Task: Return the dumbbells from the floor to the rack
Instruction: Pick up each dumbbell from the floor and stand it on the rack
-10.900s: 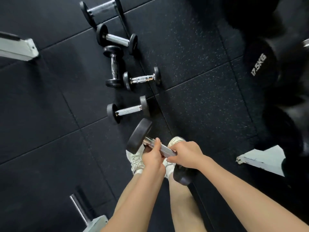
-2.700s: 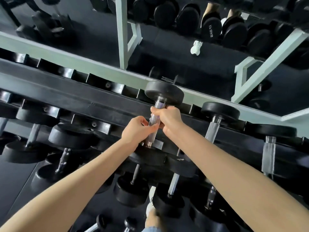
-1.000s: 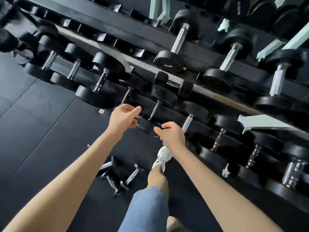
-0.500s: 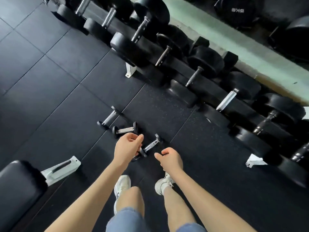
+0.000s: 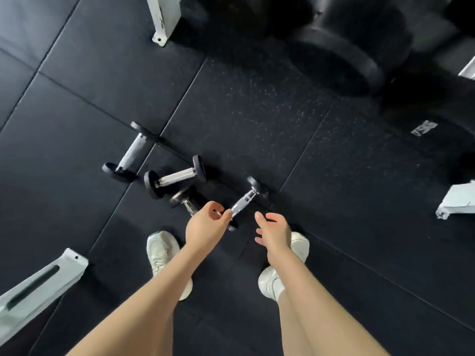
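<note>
Black rubber floor [image 5: 244, 104] carries four small dumbbells [image 5: 174, 177] in a loose cluster by the person's shoes, likely left for collection. Both hands, left [image 5: 205, 227] and right [image 5: 275, 231], hang above them, fingers loosely spread, empty. Rack [image 5: 347, 44] stands at the floor's far edge, holding large dumbbells.

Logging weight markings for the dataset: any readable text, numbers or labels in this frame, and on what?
Nothing legible.
White printed marking on a black dumbbell head at the rack, right side: too blurred to read.
Four small floor dumbbells, e.g. and: no readable marking visible on their heads.
White rack feet and shoes: no visible text.
</note>
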Tool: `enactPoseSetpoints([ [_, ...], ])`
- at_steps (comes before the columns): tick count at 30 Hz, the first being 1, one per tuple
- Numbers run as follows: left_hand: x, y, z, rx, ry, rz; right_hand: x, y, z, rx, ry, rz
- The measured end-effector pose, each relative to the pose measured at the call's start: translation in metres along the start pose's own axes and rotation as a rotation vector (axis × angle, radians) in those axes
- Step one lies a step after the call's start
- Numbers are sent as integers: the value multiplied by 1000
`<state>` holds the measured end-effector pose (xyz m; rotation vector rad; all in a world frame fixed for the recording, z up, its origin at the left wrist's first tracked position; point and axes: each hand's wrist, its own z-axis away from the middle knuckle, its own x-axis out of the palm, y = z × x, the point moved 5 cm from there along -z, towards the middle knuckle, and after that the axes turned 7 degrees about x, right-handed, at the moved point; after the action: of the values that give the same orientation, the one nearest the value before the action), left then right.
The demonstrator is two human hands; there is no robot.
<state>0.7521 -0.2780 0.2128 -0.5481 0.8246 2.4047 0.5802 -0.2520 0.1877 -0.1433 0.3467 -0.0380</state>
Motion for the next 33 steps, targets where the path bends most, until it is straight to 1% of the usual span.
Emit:
enactPoseSetpoints([
  [4,48,-45,-71,79,-66,-85,42,18,-86,51,4,-112],
  [7,87,-73,-112,146,-155,-162,64,28,-138,64,-12,-169],
  [10,121,-97,-145,170,-247,-212,80,35,-180,88,-33,-211],
  [16,170,-114,-187,214,-326,-295,107,39,-241,105,-80,-286],
  [19,179,-116,-197,228,-326,-349,118,44,-256,131,-91,-368],
  [23,171,-113,-193,210,-300,-279,113,44,-246,150,-62,-447],
  [26,155,-98,-167,226,-287,-230,99,37,-219,132,-45,-418],
  [29,128,-77,-127,210,-286,-139,77,22,-166,75,-28,-349],
  [33,73,-33,-60,189,-298,-53,45,-11,-71,-17,-29,-258],
])
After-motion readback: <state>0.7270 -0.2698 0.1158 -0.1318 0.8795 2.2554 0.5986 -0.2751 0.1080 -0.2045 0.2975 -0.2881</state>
